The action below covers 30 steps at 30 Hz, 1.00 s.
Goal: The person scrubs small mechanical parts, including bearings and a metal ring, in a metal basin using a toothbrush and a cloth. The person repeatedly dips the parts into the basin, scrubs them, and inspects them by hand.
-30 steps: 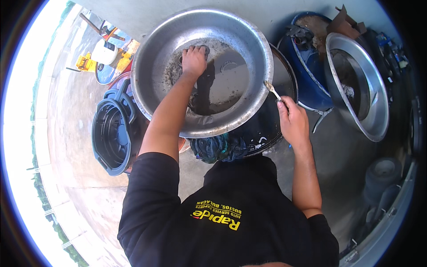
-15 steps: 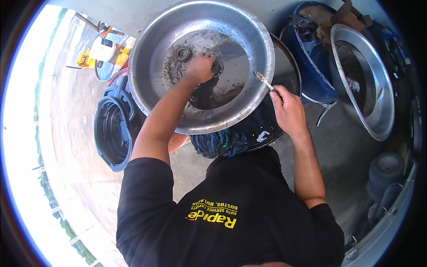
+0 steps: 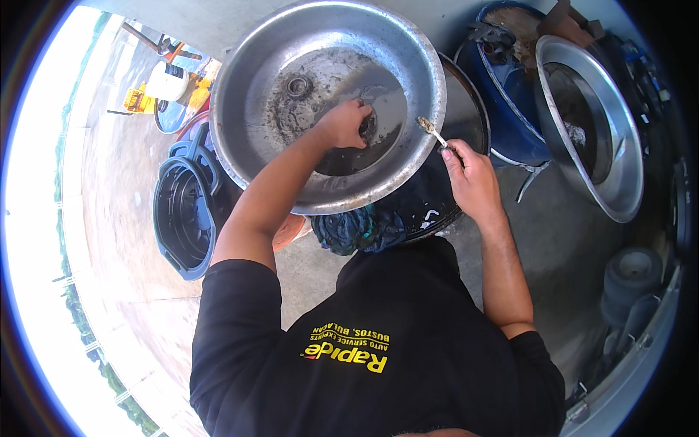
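While left hand (image 3: 346, 125) grips a part in basin (image 3: 255, 65) (dirty liquid), rt hand (image 3: 470, 178) clasps brush (image 3: 431, 130).

- A small dark part (image 3: 368, 127) sits mostly hidden under the fingers of the left hand (image 3: 344, 124), its shape unclear.
- The brush (image 3: 431, 131) handle vanishes inside the closed right hand (image 3: 470, 178).
- The drum (image 3: 444, 182) beneath the large metal basin (image 3: 277, 51) is largely covered.
- A second basin (image 3: 619, 182) blurs toward the frame's dark right rim.
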Tool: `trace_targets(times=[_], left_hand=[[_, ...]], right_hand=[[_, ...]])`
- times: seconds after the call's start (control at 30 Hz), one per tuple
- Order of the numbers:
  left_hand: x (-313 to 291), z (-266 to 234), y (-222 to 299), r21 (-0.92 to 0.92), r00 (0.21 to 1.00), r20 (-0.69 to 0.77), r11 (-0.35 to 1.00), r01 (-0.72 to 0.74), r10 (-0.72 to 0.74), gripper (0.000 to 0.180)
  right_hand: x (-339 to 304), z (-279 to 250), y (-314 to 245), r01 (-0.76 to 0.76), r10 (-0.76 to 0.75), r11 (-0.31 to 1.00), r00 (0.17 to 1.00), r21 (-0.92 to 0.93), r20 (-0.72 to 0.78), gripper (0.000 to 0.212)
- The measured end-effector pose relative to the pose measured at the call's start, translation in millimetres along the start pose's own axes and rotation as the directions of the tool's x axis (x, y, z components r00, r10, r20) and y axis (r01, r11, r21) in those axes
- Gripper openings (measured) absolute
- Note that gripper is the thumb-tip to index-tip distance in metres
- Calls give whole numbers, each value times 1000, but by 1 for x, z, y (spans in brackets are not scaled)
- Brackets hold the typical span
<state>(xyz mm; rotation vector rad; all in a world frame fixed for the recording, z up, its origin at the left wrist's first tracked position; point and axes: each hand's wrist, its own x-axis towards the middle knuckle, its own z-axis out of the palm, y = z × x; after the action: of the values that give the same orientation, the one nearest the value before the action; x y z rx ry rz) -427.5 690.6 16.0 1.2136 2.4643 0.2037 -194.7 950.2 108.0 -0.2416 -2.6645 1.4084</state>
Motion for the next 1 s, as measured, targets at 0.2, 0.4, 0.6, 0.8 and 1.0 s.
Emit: trace_targets(times=[0.2, 0.4, 0.6, 0.8, 1.0], left_hand=[[2, 12, 12, 75, 1000, 5, 997, 31, -31, 83], [-4, 3, 26, -64, 999, -36, 998, -1, -1, 72], [-17, -41, 8, -448, 899, -356, 891, 76, -256, 67], [-58, -49, -47, -120, 800, -294, 850, 512, -523, 85], [-76, -41, -95, 157, 732, 33, 727, 668, -680, 60]], right_hand=[[-2, 0, -2, 19, -19, 999, 1000, -30, 18, 25], [-4, 5, 9, 45, -44, 999, 999, -8, 22, 25], [-4, 2, 8, -16, 18, 999, 999, -50, 40, 26], [-11, 1, 15, 45, -44, 999, 999, -23, 22, 25], [-18, -1, -5, -23, 25, 997, 999, -70, 28, 26]])
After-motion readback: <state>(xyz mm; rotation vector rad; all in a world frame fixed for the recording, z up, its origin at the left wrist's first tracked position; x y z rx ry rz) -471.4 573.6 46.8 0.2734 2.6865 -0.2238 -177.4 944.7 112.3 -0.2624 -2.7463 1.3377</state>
